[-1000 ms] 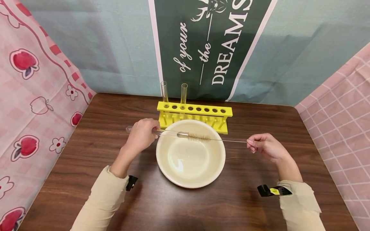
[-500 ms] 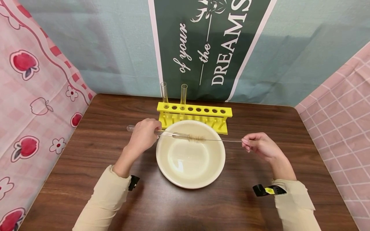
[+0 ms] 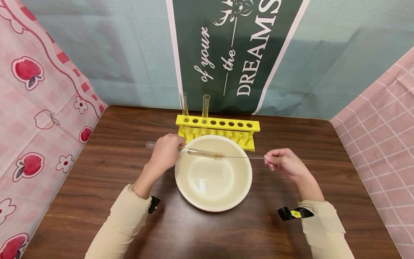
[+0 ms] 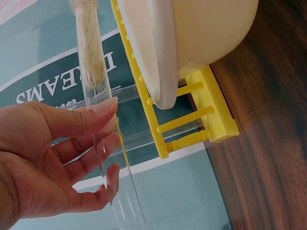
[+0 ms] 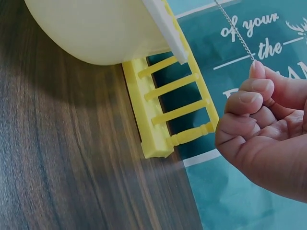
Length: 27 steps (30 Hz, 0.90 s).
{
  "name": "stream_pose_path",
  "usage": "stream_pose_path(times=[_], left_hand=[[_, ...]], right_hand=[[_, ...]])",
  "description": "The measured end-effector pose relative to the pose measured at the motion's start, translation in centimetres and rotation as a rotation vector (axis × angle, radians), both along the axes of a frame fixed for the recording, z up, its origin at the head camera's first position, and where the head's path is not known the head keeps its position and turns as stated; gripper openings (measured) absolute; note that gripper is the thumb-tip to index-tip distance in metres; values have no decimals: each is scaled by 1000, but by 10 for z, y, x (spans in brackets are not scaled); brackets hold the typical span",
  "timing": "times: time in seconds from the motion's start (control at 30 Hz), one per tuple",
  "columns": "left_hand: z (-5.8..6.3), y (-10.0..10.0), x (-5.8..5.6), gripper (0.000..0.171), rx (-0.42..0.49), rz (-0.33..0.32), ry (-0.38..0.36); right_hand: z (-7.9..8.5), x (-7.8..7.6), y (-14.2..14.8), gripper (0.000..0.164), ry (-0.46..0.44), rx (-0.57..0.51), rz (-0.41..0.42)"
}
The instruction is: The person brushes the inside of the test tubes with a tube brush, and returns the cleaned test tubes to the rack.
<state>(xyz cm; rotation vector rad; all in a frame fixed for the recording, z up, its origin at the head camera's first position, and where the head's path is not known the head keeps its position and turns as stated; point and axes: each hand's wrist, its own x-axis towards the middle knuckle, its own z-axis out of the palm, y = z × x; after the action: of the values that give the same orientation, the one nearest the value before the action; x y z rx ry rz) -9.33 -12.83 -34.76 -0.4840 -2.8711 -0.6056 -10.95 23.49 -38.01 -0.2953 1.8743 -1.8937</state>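
Note:
My left hand (image 3: 166, 153) grips a clear glass test tube (image 4: 125, 203) that lies nearly level, its rounded end pointing left and its mouth over the bowl. A test tube brush (image 3: 218, 156) with tan bristles goes in at that mouth; most of the bristles are inside the glass, and a short tuft sticks out. At the right, my right hand (image 3: 284, 162) pinches the brush's twisted wire handle (image 5: 236, 29) between thumb and fingertips. Below the tube and brush stands a cream bowl (image 3: 211, 201).
Behind the bowl is a yellow test tube rack (image 3: 255, 126) with two upright test tubes, one being the left tube (image 3: 184, 106) and one the right tube (image 3: 205, 108). All stand on a dark wooden table (image 3: 213, 237). Hanging cloths enclose the back and both sides.
My right hand has moved left, pushing the brush's bristles from just outside the mouth deep into the test tube. My left hand has shifted slightly right with the tube.

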Motion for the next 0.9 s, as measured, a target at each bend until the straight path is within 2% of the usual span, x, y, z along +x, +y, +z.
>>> stream_pose_path(times=[0.43, 0.67, 0.9], left_hand=[[6, 12, -1, 28, -12, -1, -16], [4, 27, -2, 30, -18, -76, -24], [4, 35, -2, 29, -16, -85, -54]], right_hand=[[6, -2, -18, 29, -3, 55, -19], [9, -4, -42, 25, -11, 103, -6], [14, -5, -54, 24, -14, 111, -23]])
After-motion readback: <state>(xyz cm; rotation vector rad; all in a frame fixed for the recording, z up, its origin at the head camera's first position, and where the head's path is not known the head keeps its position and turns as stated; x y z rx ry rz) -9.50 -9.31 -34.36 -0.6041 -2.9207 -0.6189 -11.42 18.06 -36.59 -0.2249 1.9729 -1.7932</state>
